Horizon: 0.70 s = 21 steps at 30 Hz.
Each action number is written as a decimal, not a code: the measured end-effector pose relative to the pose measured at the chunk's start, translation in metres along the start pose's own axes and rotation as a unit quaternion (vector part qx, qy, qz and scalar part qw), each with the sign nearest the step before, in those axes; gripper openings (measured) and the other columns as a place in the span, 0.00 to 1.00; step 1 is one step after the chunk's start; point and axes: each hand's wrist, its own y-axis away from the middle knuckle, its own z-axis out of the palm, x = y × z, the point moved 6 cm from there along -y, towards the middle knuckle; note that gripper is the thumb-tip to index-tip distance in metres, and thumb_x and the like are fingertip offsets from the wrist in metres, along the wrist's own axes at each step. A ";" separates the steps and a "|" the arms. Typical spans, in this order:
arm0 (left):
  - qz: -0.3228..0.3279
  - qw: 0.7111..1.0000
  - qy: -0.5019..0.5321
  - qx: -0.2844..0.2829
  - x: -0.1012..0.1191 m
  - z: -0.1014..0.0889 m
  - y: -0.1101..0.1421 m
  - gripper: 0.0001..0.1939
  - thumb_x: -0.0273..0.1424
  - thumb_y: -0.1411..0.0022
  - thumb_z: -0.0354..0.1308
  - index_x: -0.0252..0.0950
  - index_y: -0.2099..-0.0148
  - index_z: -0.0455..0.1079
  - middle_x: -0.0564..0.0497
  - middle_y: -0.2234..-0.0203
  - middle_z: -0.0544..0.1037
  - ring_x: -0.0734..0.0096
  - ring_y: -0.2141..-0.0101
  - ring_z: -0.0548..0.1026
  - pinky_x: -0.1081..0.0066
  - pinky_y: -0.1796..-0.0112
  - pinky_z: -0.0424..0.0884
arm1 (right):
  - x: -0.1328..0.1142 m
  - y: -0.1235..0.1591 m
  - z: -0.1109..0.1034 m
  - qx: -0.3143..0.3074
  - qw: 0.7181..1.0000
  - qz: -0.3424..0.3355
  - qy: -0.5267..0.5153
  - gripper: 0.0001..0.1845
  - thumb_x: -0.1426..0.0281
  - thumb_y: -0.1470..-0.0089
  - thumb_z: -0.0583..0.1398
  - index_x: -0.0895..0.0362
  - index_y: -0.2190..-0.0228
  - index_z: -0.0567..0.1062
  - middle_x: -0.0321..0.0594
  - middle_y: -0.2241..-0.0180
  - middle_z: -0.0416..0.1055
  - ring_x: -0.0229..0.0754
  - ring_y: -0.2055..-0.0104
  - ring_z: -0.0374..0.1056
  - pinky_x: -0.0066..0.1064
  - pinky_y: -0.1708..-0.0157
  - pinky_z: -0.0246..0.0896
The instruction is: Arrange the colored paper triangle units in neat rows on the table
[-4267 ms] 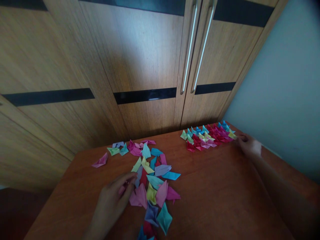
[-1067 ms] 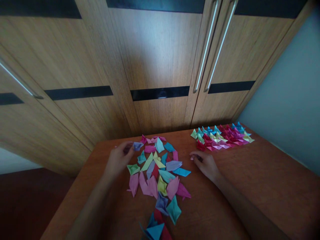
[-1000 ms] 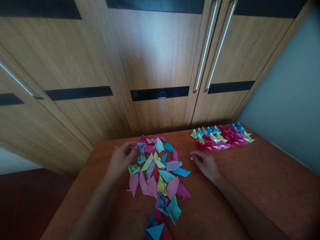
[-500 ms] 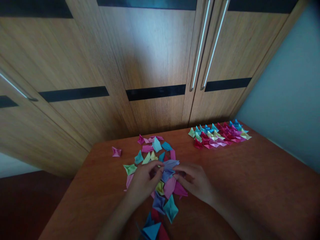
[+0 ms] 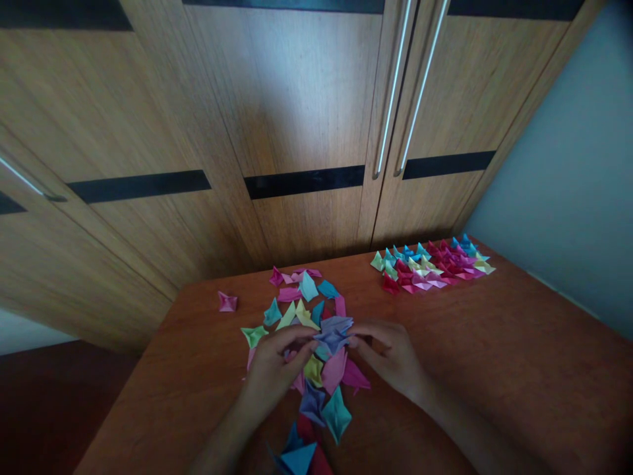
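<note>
A purple paper boat is stretched between my two hands over the middle of the loose folded papers. My left hand pinches its left tip between thumb and fingers. At the opposite tip, my right hand grips with thumb and forefinger. Just behind it lies a flat lavender folded paper. Around and under the hands are more folded papers, among them a yellow one, a pink one and a teal one. My left hand partly covers several pieces.
Rows of coloured paper boats stand at the table's back right. One pink paper boat sits apart at the left. Blue folded paper lies near the front. Behind the brown table rises a wooden cupboard, with a wall on the right.
My left hand took the purple boat from the back left and brought it to the middle. My right hand came from the boat rows and now grips its other end. The pink boat at left is uncovered.
</note>
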 end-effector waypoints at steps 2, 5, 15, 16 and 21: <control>0.016 1.000 -0.018 0.012 0.003 -0.001 0.000 0.08 0.36 0.44 0.59 0.41 0.63 0.76 0.49 0.70 0.81 0.66 0.70 0.76 0.70 0.69 0.72 | 0.000 0.000 0.001 -0.012 1.000 -0.002 -0.006 0.09 0.65 0.43 0.58 0.51 0.65 0.79 0.37 0.68 0.78 0.39 0.66 0.74 0.27 0.65 0.67; 0.049 0.998 -0.041 0.006 0.010 0.001 0.000 0.06 0.34 0.43 0.59 0.42 0.64 0.77 0.50 0.69 0.81 0.67 0.69 0.76 0.71 0.67 0.71 | 0.000 -0.001 0.003 -0.028 1.000 -0.001 -0.009 0.09 0.65 0.42 0.58 0.51 0.66 0.79 0.37 0.70 0.78 0.38 0.68 0.73 0.26 0.66 0.66; 0.012 0.998 -0.050 0.040 -0.003 -0.020 0.002 0.08 0.36 0.40 0.57 0.42 0.60 0.75 0.51 0.65 0.81 0.65 0.65 0.78 0.71 0.64 0.73 | 0.025 -0.006 -0.059 0.124 0.990 0.024 0.070 0.09 0.62 0.45 0.61 0.52 0.67 0.80 0.39 0.67 0.78 0.41 0.67 0.73 0.30 0.66 0.69; 0.005 0.997 -0.056 0.049 -0.006 -0.026 0.003 0.09 0.37 0.40 0.57 0.42 0.60 0.75 0.51 0.64 0.81 0.65 0.64 0.78 0.71 0.64 0.73 | 0.034 -0.006 -0.083 0.180 0.980 0.032 0.076 0.09 0.62 0.46 0.61 0.53 0.67 0.80 0.40 0.66 0.78 0.42 0.66 0.74 0.32 0.65 0.70; -0.048 0.993 -0.072 0.086 -0.029 -0.053 0.015 0.13 0.42 0.41 0.57 0.42 0.57 0.74 0.51 0.63 0.82 0.62 0.62 0.79 0.71 0.62 0.73 | 0.098 -0.001 -0.231 0.387 0.903 0.061 0.174 0.18 0.58 0.49 0.61 0.59 0.65 0.80 0.46 0.66 0.78 0.43 0.65 0.73 0.33 0.62 0.67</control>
